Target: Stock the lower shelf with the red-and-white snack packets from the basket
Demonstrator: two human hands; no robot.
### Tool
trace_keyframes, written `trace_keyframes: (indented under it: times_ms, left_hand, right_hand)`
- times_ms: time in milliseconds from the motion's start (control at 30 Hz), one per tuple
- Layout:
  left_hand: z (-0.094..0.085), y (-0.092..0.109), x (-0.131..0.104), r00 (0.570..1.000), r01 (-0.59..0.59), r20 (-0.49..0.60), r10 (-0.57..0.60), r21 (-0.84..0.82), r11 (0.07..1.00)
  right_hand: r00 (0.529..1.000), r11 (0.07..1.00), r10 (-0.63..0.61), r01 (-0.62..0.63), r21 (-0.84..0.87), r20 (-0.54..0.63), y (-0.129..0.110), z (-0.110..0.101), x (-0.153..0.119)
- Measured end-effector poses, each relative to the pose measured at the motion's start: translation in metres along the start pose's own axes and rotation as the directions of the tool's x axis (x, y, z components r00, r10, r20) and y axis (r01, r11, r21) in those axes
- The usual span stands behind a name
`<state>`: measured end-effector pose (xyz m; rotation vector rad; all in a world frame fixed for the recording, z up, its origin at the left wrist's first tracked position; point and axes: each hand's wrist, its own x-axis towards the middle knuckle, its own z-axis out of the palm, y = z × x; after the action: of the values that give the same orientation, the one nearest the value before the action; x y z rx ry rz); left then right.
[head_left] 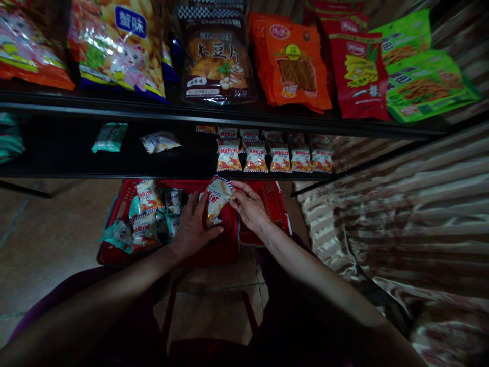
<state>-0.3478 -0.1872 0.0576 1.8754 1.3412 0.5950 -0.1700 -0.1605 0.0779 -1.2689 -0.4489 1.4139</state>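
Observation:
A small white and orange snack packet is tilted above the red basket. My right hand pinches its upper right edge between thumb and fingers. My left hand is spread at the packet's left side, thumb stretched out, its fingertips touching or very near the packet. Several white and orange packets and teal packets lie in the basket's left part, left of my left hand.
Similar small packets stand in rows on the lower black shelf, with a teal packet farther left. Larger snack bags fill the upper shelf. A patterned curtain hangs at the right.

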Motion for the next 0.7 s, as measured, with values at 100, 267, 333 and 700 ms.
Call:
trace_keyframes:
  times_ms: [100,267,333,700]
  left_hand:
    - [0.008,-0.006,-0.001,0.999,-0.048,0.009,0.048,0.008,0.999]
    - [0.008,-0.005,-0.001,1.000,-0.009,0.010,0.011,-0.185,0.983]
    - [0.007,-0.001,-0.001,0.997,0.072,0.033,-0.065,-0.342,0.937]
    - [-0.020,0.014,0.012,0.799,0.511,0.445,-0.405,-0.857,0.065]
  right_hand:
    - [0.999,1.000,0.008,-0.007,-0.023,0.043,0.000,0.003,-0.004]
    - [0.994,0.998,-0.007,0.014,-0.067,0.107,0.002,0.003,-0.007]
    - [0.992,0.996,0.004,0.007,-0.089,0.124,0.002,0.002,-0.008]
    - [0.996,0.978,-0.089,0.088,-0.191,0.001,0.007,-0.008,-0.008]
